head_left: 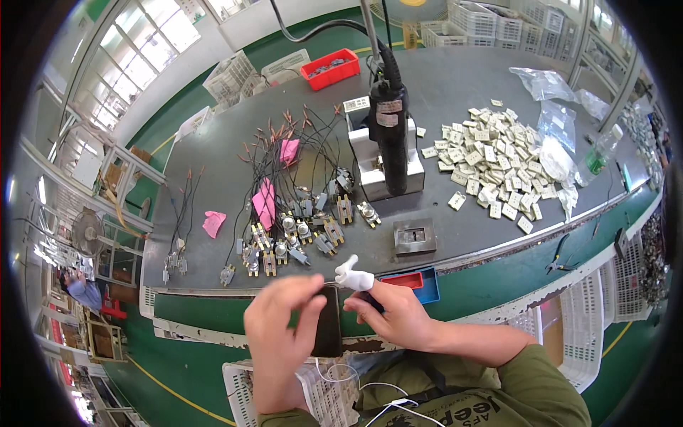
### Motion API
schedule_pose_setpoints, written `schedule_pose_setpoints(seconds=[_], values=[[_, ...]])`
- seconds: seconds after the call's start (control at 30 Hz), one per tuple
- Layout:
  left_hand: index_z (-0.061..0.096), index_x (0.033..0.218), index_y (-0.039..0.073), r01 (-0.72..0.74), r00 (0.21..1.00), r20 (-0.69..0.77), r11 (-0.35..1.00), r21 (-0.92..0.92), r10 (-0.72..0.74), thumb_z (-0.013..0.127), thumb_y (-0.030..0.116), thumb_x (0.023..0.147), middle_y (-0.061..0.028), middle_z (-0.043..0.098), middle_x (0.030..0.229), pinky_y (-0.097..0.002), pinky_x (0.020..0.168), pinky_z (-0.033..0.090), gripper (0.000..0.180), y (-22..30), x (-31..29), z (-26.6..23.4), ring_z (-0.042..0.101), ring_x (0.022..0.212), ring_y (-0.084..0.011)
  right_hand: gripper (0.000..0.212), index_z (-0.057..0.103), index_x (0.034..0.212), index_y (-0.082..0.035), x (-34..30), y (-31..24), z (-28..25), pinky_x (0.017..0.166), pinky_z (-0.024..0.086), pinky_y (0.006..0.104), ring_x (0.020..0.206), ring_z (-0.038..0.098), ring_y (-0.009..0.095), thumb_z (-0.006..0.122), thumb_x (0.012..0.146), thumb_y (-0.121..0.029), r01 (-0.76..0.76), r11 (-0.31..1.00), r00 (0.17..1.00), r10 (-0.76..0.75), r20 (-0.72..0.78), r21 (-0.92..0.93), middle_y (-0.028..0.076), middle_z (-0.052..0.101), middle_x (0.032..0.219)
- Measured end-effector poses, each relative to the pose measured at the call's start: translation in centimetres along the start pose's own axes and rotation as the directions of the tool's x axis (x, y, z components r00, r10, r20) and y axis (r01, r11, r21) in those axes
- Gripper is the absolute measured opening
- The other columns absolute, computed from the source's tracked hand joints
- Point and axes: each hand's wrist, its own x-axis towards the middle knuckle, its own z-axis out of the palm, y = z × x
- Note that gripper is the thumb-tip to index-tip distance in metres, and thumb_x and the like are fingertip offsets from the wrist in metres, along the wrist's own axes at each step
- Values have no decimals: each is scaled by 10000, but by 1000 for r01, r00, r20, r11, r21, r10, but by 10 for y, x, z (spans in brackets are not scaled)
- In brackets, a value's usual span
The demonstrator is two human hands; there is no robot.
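Observation:
My left hand (281,331) is raised at the table's front edge, fingers curved and slightly blurred. A gap shows between its thumb and fingers, and I see nothing held. My right hand (398,313) wears white finger covers (353,277). Its thumb and fingers close on a dark slim object (371,302), mostly hidden by the hand. Between the hands lies a dark, flat, phone-like slab (328,327). Beyond them sit several grey-and-brass electrical parts (284,238) with black wires (274,160). A metal block with a recessed slot (415,236) lies ahead of my right hand.
A black cylindrical tool (390,135) stands upright over a metal base (420,178). Cream plastic pieces (491,160) are heaped on the right, near clear bags (558,121) and a bottle (599,156). Red (404,280) and blue (429,286) trays, pliers (558,260) and pink scraps (213,223) lie around.

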Motion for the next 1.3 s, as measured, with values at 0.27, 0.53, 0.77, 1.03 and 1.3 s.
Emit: schedule_pose_setpoints(seconds=[0.27, 0.53, 0.77, 1.03, 1.3], values=[[656, 868, 60, 13, 996, 89, 985, -171, 2, 700, 91, 769, -101, 633, 1049, -347, 825, 444, 112, -18, 15, 25, 582, 940, -257, 221, 579, 1011, -7, -3, 4, 3, 531, 476, 345, 591, 600, 291, 649, 848, -139, 51, 989, 998, -54, -13, -135, 135, 619, 725], [658, 842, 54, 7, 995, 97, 980, -199, 13, 704, 59, 763, -112, 584, 1085, -379, 922, 418, 91, -23, -9, 30, 541, 1075, -280, 453, 419, 1112, -35, -15, 25, -38, 862, 449, 337, 1054, 544, 259, 721, 792, -142, 190, 981, 982, -191, -16, -33, 199, 476, 1210], [624, 869, 44, 95, 995, 50, 898, -430, -82, 659, 91, 836, -140, 458, 1220, -355, 956, 382, 67, -31, -14, 60, 471, 1143, -242, 626, 341, 1342, -26, 7, 8, -26, 909, 436, 340, 1056, 544, 201, 563, 900, -410, -132, 837, 964, -15, 264, 531, 134, 473, 1214], [471, 1034, 7, 87, 951, -165, 739, -668, -261, 646, 63, 849, -126, 508, 1042, -311, 750, 485, 260, -26, -29, 92, 570, 871, -203, 267, 474, 1216, -38, -4, 5, -6, 537, 387, 163, 638, 472, 24, 468, 969, -139, -176, 811, 979, 203, 15, 558, -2, 547, 843], [562, 1144, 18, -133, 991, -3, 970, 202, 137, 686, 120, 775, -138, 538, 1157, -343, 812, 465, 402, 1, -36, 74, 555, 1009, -298, 228, 497, 1155, -25, 5, 11, -13, 593, 436, 184, 685, 518, 43, 493, 959, -141, -272, 743, 926, 375, -44, 611, 27, 581, 875]])
